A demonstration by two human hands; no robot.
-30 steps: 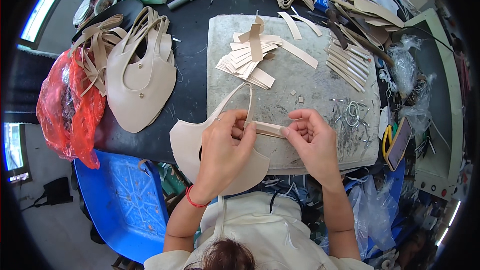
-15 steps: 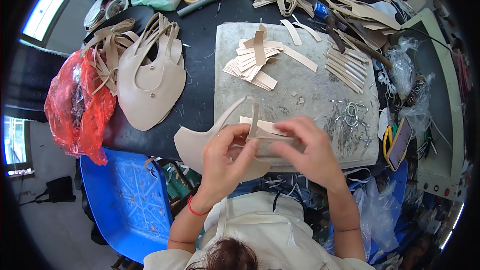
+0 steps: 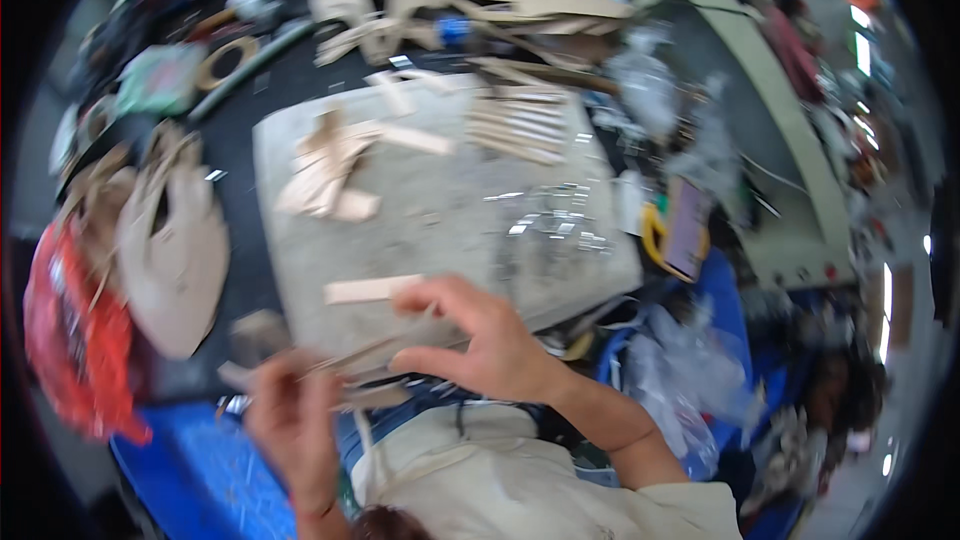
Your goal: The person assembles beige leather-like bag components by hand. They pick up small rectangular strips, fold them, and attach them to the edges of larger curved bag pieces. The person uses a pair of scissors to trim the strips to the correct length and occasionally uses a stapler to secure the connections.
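Left hand: your left hand (image 3: 290, 420) is at the near edge of the slab (image 3: 440, 200), low and left in the view. It is blurred, the fingers look bent around the end of the thin straps (image 3: 365, 355); how firm the grip is, I cannot tell.
Right hand: your right hand (image 3: 480, 340) lies over the near edge of the slab, fingers half curled. Thumb and fingertips pinch the other end of the straps.
Straps: they run between your two hands, from the left hand up and right to the right thumb, just above the slab edge.
Strip: one short beige strip (image 3: 370, 289) lies flat on the slab, just beside your right index finger, on its left; if it touches the finger, I cannot tell.
Pile: loose beige strips (image 3: 330, 170) lie on the far left part of the slab, well apart from both hands.
Shoe upper: a beige upper (image 3: 175, 250) lies left of the slab, near a red bag (image 3: 75, 340).
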